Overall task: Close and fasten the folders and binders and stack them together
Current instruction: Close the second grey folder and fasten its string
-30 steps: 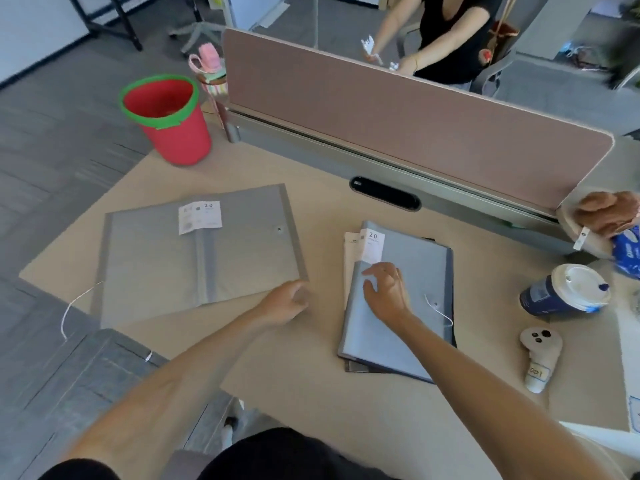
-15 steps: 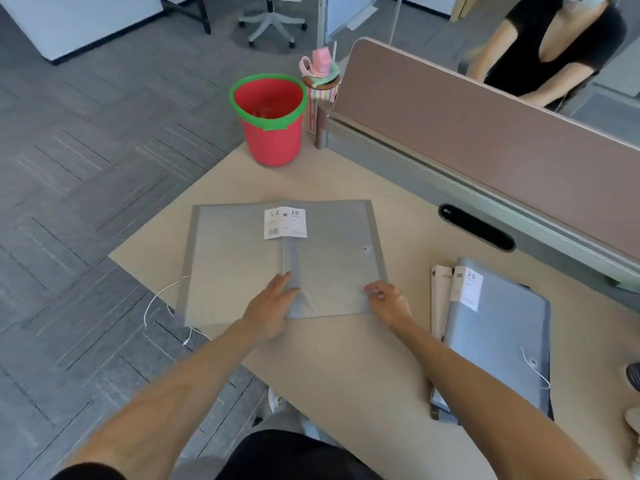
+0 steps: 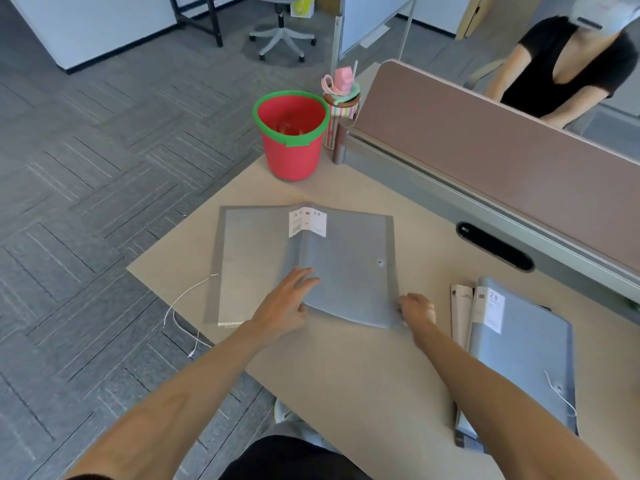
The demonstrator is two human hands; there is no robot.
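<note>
An open grey folder lies spread on the beige desk, a white label at its spine and a white elastic cord trailing off the left edge. My left hand rests flat near the spine's lower end. My right hand pinches the lower right corner of the right cover, which is lifted slightly and bowed. To the right lies a stack of shut grey folders with a white label and a cord.
A red bucket with a green rim stands at the desk's far corner beside a striped cup. A brown divider panel runs along the back. A person in black sits beyond it. The desk's left edge drops to grey carpet.
Both hands have left the stack on the right and moved to the open folder. The right hand has taken hold of the right cover's corner and begun lifting it.
</note>
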